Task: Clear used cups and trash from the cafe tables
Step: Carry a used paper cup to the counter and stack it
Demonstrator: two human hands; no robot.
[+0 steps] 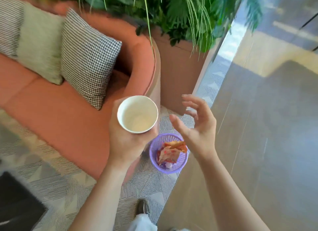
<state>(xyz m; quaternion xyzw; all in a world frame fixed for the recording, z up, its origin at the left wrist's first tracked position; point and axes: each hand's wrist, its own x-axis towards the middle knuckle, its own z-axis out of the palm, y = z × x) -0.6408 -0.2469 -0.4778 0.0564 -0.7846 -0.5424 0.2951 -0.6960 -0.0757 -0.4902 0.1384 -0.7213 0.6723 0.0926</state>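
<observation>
My left hand [123,141] grips a white paper cup [137,114] upright from below, its inside empty and pale. The cup hovers up and to the left of a small purple mesh bin [169,168] that stands on the floor. Crumpled red and white wrappers [170,152] lie in the bin. My right hand [194,127] hangs above the bin's right side with its fingers spread and loosely bent, holding nothing.
A salmon sofa [56,115] with checked and green cushions [87,62] fills the left. A planter box [179,72] with green plants stands behind the bin. A pale stone surface [249,144] runs along the right. My shoe [142,207] shows on the patterned carpet.
</observation>
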